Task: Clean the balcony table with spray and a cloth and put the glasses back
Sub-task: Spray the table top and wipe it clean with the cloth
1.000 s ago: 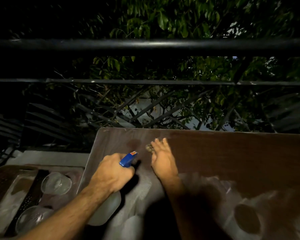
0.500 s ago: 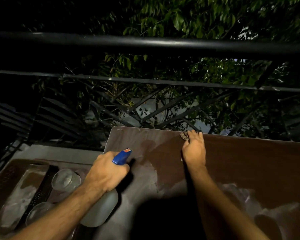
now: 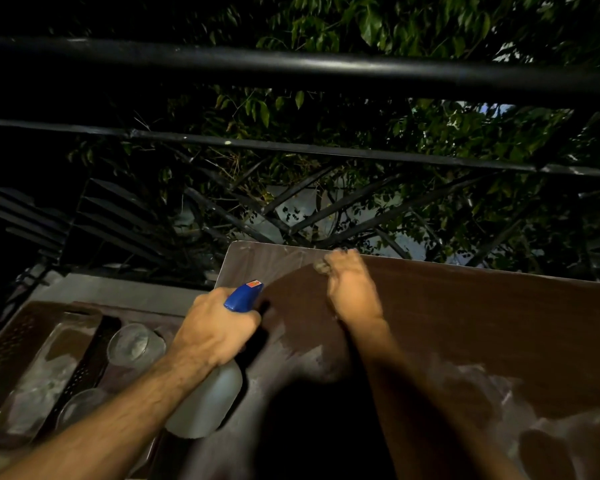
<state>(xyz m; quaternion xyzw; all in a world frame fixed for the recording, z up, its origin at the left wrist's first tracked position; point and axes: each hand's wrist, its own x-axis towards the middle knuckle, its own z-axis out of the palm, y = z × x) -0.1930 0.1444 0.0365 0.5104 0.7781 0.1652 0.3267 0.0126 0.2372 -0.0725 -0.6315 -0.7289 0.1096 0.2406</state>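
The brown balcony table (image 3: 482, 313) fills the lower right; its near part looks dusty and pale, the far part darker. My left hand (image 3: 215, 327) grips a clear spray bottle (image 3: 208, 400) with a blue nozzle (image 3: 243, 296), held over the table's left edge. My right hand (image 3: 350, 289) presses a small crumpled cloth (image 3: 321, 266) against the table near its far left edge; most of the cloth is hidden under the fingers. Two glasses (image 3: 136, 344) (image 3: 80, 407) stand on a low brown stand to the left.
A black metal railing (image 3: 326, 67) with a lower bar (image 3: 291, 147) runs across just beyond the table, with tree leaves behind it. The low brown stand (image 3: 32, 341) with a perforated top sits left of the table. A round dark mark (image 3: 544, 455) shows at the table's near right.
My right hand has swept the cloth from the table's left part out to its far edge. The left hand and bottle have hardly moved; the camera has shifted.
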